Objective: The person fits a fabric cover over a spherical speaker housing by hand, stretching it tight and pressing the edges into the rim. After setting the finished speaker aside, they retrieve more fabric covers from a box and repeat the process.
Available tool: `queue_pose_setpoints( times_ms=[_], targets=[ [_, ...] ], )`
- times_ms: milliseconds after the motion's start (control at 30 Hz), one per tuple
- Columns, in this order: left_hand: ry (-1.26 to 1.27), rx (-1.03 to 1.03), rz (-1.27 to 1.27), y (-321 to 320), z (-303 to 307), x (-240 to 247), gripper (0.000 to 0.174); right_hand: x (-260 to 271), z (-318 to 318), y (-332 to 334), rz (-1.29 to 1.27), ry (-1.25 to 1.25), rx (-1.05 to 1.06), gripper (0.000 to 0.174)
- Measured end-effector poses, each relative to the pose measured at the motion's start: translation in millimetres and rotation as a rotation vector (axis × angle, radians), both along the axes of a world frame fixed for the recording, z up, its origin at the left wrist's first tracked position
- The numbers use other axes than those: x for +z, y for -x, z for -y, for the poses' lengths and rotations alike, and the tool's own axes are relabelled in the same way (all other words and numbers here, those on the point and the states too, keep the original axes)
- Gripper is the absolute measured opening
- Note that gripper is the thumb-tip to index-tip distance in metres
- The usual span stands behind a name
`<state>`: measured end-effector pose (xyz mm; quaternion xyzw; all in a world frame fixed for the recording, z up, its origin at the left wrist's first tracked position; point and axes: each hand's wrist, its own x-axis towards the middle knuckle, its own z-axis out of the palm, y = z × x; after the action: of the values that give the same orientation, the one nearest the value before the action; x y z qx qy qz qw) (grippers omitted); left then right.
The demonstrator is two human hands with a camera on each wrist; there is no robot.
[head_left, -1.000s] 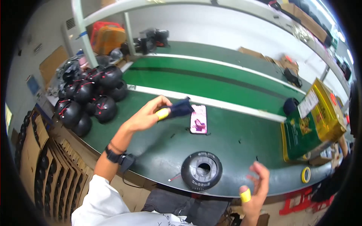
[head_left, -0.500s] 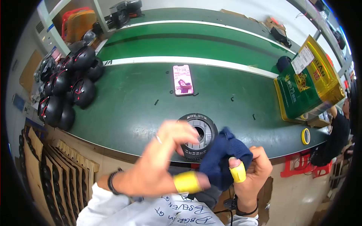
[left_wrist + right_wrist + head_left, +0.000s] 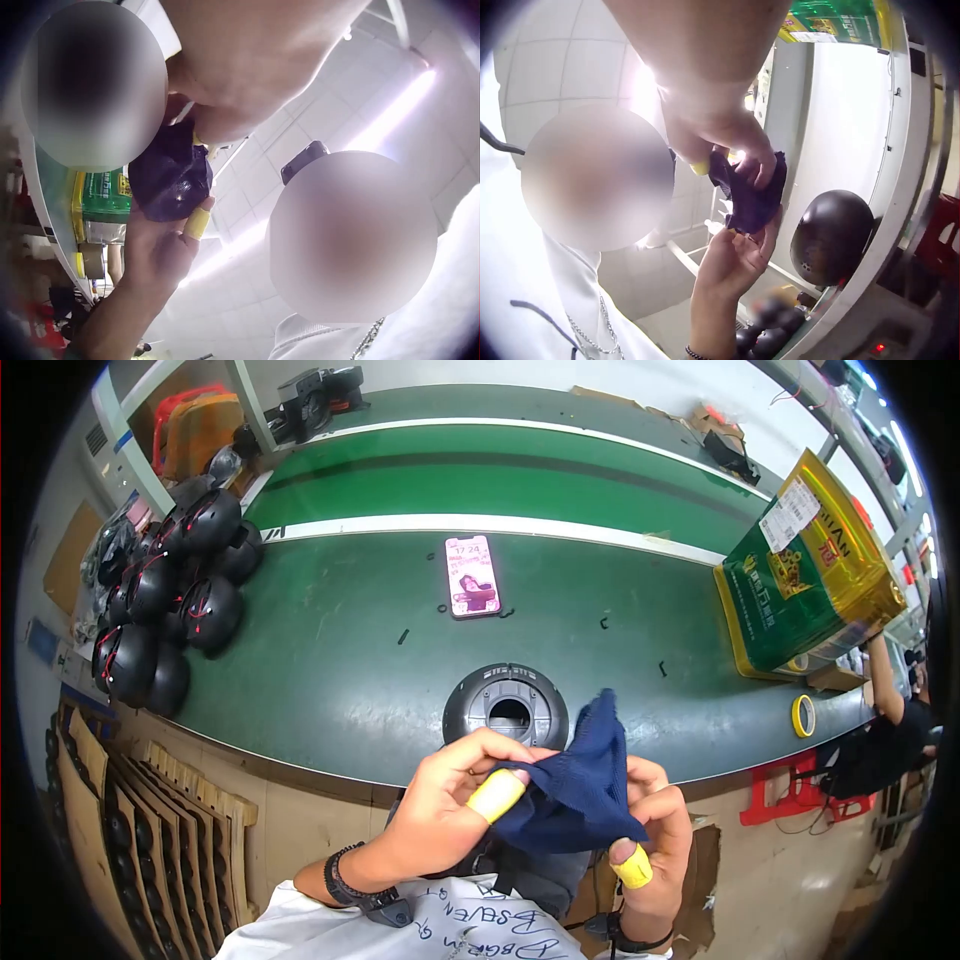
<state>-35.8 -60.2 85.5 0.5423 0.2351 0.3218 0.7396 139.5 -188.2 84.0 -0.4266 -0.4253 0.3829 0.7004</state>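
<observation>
Between the two hands, over the table's front edge, a dark blue knit cloth (image 3: 570, 795) is stretched out. My left hand (image 3: 450, 805) pinches its left side between thumb and fingers. At its right side, my right hand (image 3: 655, 850) grips the fabric with curled fingers. Both thumbs are wrapped in yellow tape. The right wrist view shows the cloth (image 3: 754, 199) draped between the hands. Just beyond the left hand, a black wheel (image 3: 462, 705) with a grey hub and a central hole lies flat on the green table (image 3: 330, 660), its near part hidden by that hand.
A lit phone (image 3: 472, 575) lies mid-table among small black scraps. Black round shells with red wires (image 3: 210, 610) are piled at the left. To the right stand a green and gold tin (image 3: 800, 580) and a yellow tape roll (image 3: 803, 715). Another person's arm (image 3: 885, 675) shows behind.
The left hand first held the cloth out over the table, then brought it back. Half a second ago only the right hand held it; now the left grips it too. The view tilted down.
</observation>
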Motion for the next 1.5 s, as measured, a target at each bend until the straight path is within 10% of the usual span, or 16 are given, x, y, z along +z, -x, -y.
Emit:
queue_pose_setpoints(
  times_ms=[267,333,467,600,733,867,933,1000,1100,1200,1267,1333,1500],
  targets=[
    [0.795,-0.302,0.429,5,-10,-17,0.023,-44,4,-7,-0.725,0.014,0.215,0.047],
    [0.712,-0.378,0.468,1,-12,-25,0.028,-32,2,13,-0.713,0.180,-0.103,0.051],
    [0.663,-0.252,0.328,6,-18,-35,0.030,-61,2,-15,-0.015,0.327,0.398,0.078],
    [0.376,-0.531,0.167,10,-25,-30,0.025,-78,23,2,-0.735,0.301,-0.013,0.063],
    [0.342,-1.031,-0.073,10,-29,-56,0.022,-91,38,-12,-0.985,0.012,0.438,0.035],
    [0.517,-0.834,0.446,21,-23,-71,0.029,-79,23,-6,-1.228,-0.151,0.604,0.032],
    [0.568,-0.743,0.493,24,-21,-75,0.028,-63,30,-15,-1.049,0.008,0.435,0.023],
    [0.067,-0.743,0.342,17,-28,-59,0.025,-26,-6,-30,-0.010,0.050,0.682,0.013],
    [-0.537,-0.796,0.096,34,-47,-15,0.019,0,-12,-44,0.777,0.045,0.591,0.014],
    [-0.575,-0.849,-0.002,52,-55,4,0.020,8,-8,-45,0.819,0.018,0.684,0.016],
    [-0.909,-0.406,-0.060,49,-54,8,0.020,7,-14,-40,0.855,0.026,0.700,0.017],
    [-0.975,-0.135,-0.323,48,-50,-8,0.022,3,-33,-27,0.853,-0.074,0.207,0.019],
    [-0.655,-0.111,-0.265,42,-43,-42,0.020,-30,-44,-24,0.649,0.137,0.242,0.015]
  ],
)
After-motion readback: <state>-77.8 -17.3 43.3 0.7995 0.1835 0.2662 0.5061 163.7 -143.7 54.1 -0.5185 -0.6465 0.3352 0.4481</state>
